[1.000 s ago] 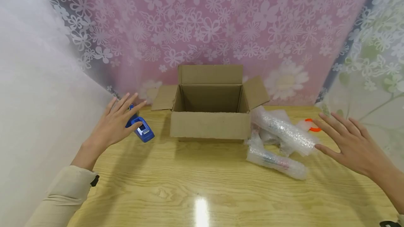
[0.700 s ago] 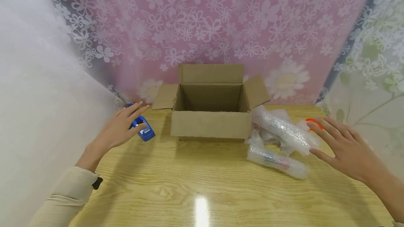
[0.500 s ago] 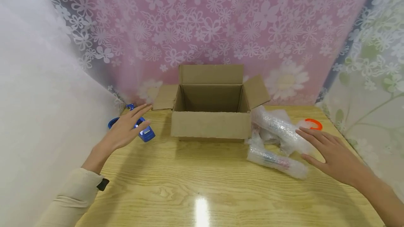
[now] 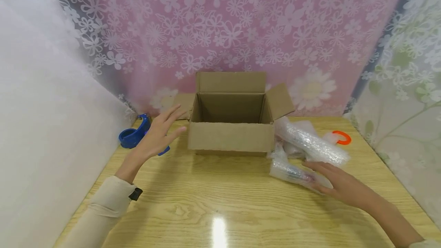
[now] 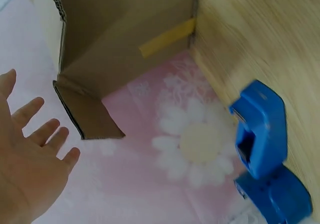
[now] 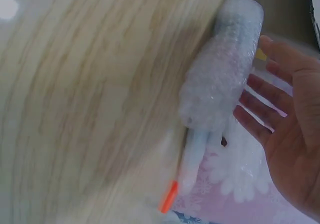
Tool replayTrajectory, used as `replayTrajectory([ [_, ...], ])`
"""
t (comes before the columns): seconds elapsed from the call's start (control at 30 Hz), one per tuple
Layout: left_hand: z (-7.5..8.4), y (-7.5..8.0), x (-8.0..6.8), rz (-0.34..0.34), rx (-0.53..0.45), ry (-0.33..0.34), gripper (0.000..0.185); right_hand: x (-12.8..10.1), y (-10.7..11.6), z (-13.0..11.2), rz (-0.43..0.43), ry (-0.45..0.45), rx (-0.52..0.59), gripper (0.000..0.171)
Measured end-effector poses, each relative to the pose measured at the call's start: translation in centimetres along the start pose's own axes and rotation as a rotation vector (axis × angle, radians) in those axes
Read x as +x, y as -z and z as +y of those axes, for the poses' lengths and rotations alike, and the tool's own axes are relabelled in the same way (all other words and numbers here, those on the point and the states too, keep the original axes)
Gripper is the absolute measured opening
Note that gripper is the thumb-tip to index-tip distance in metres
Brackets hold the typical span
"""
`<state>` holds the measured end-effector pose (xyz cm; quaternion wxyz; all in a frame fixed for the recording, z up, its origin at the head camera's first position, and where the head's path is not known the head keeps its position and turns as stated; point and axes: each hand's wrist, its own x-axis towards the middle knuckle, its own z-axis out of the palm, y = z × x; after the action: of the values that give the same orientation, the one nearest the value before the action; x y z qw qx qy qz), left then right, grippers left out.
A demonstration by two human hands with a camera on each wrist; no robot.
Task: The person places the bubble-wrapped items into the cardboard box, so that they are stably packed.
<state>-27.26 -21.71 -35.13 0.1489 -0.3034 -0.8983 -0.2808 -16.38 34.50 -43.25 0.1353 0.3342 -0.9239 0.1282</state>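
Note:
An open cardboard box stands at the back middle of the wooden table. My left hand hovers with spread, straight fingers by the box's left front corner, holding nothing. Just behind it sits a blue tape dispenser. The left wrist view shows that hand, a box flap and the dispenser. My right hand lies flat with straight fingers on the right end of the nearer bubble-wrapped bundle. In the right wrist view the palm is open beside a bundle.
A larger bubble-wrapped bundle lies behind the near one, right of the box. An orange ring-shaped item sits at the back right. Flowered curtains close off the back and right; a white wall runs along the left.
My left hand moved right, from over the tape dispenser toward the box corner. My right hand swept left and down from the table's right side onto the nearer bundle.

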Motion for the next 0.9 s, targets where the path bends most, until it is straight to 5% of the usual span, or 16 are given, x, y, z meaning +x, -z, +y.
replayTrajectory([
  [0.33,0.7,-2.4,3.4,-0.036,-0.014,0.095,0.078,-0.2,-1.6,0.5,0.026,0.038,0.009,0.064],
  [0.6,0.3,-3.5,3.6,-0.030,-0.085,0.237,0.093,-0.1,-2.7,0.5,0.027,0.014,0.014,0.066],
  [0.9,-0.9,-5.8,3.6,0.062,-0.201,0.223,0.094,-0.2,-2.7,0.3,0.038,0.021,0.007,0.069],
])
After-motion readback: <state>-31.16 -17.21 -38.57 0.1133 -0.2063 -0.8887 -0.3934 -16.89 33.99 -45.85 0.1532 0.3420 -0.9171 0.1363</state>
